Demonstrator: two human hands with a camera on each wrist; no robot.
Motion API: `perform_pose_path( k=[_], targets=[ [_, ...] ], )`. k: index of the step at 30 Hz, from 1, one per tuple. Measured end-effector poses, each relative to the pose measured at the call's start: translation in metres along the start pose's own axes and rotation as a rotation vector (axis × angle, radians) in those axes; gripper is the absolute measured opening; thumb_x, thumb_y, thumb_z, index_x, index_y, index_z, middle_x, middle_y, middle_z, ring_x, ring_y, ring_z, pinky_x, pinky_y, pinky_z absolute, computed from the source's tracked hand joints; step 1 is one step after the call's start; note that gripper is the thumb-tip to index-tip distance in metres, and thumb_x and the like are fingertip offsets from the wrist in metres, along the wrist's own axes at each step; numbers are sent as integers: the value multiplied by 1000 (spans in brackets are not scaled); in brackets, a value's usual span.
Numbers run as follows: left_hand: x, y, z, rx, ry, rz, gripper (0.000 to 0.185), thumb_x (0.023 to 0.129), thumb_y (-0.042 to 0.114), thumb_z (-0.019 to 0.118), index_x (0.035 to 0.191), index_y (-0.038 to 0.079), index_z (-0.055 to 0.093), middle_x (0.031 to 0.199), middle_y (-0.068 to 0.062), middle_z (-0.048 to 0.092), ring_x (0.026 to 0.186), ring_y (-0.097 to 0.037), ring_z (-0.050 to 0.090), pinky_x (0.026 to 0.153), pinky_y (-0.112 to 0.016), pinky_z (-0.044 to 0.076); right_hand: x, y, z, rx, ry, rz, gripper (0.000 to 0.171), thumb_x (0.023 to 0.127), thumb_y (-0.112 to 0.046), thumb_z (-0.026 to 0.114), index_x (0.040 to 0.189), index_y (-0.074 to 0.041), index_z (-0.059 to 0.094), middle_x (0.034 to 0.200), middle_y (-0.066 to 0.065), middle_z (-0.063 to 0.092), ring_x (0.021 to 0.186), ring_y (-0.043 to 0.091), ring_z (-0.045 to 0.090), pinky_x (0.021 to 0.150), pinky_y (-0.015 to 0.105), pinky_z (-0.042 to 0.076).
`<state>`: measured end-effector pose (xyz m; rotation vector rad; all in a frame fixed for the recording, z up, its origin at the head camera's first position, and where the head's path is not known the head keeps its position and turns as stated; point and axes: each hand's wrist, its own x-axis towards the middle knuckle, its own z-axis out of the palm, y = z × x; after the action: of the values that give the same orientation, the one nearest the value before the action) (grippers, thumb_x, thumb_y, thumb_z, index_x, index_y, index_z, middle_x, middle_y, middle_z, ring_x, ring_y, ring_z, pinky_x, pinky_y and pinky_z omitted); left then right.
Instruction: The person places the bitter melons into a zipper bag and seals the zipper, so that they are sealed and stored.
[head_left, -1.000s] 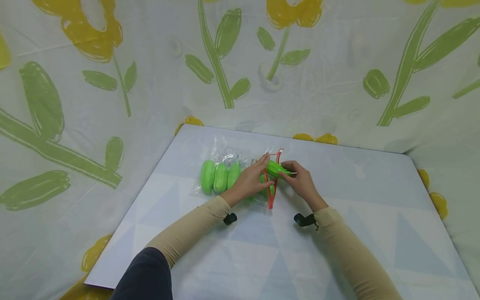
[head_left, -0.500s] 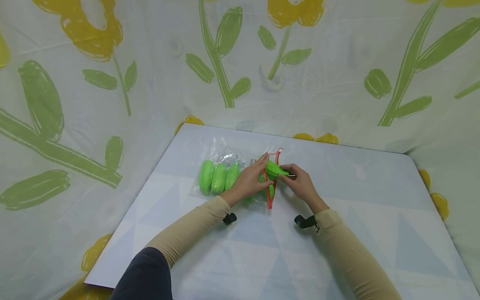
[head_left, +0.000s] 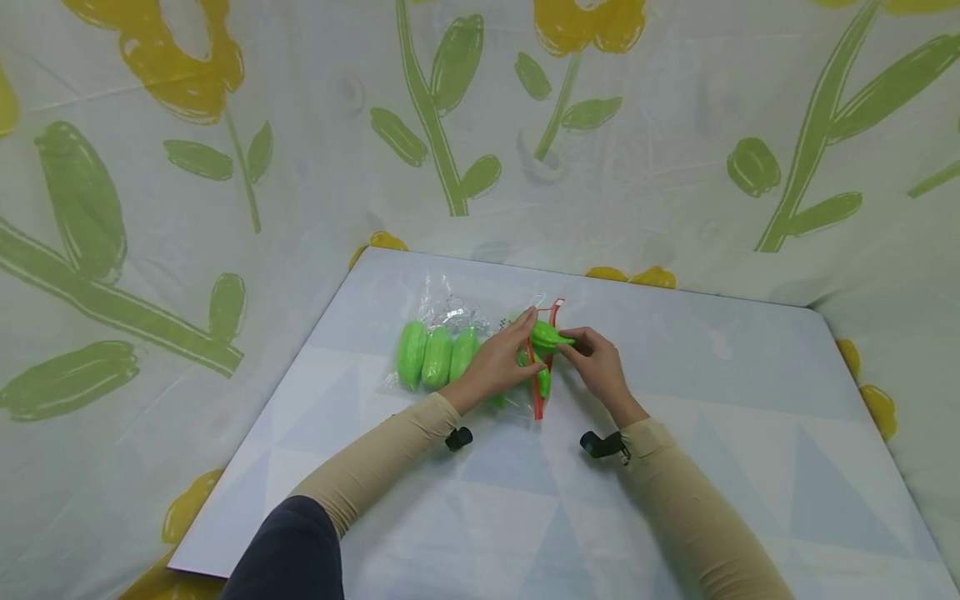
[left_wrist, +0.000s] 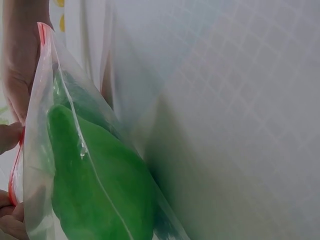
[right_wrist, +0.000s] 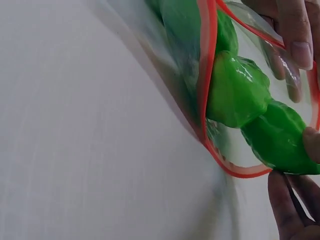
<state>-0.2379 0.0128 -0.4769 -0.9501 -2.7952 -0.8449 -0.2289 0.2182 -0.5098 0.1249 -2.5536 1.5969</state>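
Note:
A clear zip bag with a red-edged mouth lies on the table, its mouth to the right. Several green, ribbed, vegetable-shaped pieces are inside, three standing side by side at the left end. My left hand lies across the bag and holds its mouth, thumb at the red rim. At the mouth, my right hand pinches the tapered end of another green piece, whose other end is inside the bag. It touches a green piece within. The left wrist view shows a green piece through the film.
The pale table has a blue triangle pattern. A curtain printed with flowers and leaves hangs behind and at the sides. A black wrist mount sits by my right sleeve, another by the left.
My right hand has shifted slightly left, bringing the pinched green piece further into the bag's mouth. The tip of a lower green piece shows more at the rim. My left hand stays about the same.

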Motion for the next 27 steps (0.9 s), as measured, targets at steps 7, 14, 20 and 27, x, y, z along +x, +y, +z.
perform_pose_path(
  k=[7, 14, 20, 27],
  targets=[
    [1, -1, 0, 5, -7, -1, 89, 82, 42, 68, 149, 13, 17, 155, 5, 11, 135, -19, 31, 102, -35, 39, 5, 2, 9, 26, 32, 8, 36, 84, -40, 67, 112, -18, 62, 119, 0, 59, 105, 22, 60, 89, 40, 50],
    [1, -2, 0, 3, -4, 7, 88, 83, 41, 67, 149, 13, 16, 155, 6, 9, 136, -18, 30, 103, -34, 38, 5, 4, 13, 47, 68, 23, 37, 85, -37, 66, 113, -13, 61, 116, 3, 61, 105, 22, 60, 88, 41, 50],
    [1, -2, 0, -4, -1, 7, 89, 83, 41, 67, 149, 13, 16, 155, 5, 10, 136, -18, 30, 103, -34, 38, 5, 4, 15, 39, 105, 27, 35, 82, -40, 68, 108, -16, 64, 106, 1, 64, 95, 18, 60, 79, 35, 51],
    [1, -3, 1, -10, 2, 8, 89, 83, 41, 68, 149, 12, 17, 155, 5, 11, 135, -18, 31, 102, -33, 39, 4, 5, 15, 41, 119, 48, 34, 83, -41, 66, 110, -20, 64, 94, 1, 64, 84, 16, 58, 67, 28, 49]
  ],
)
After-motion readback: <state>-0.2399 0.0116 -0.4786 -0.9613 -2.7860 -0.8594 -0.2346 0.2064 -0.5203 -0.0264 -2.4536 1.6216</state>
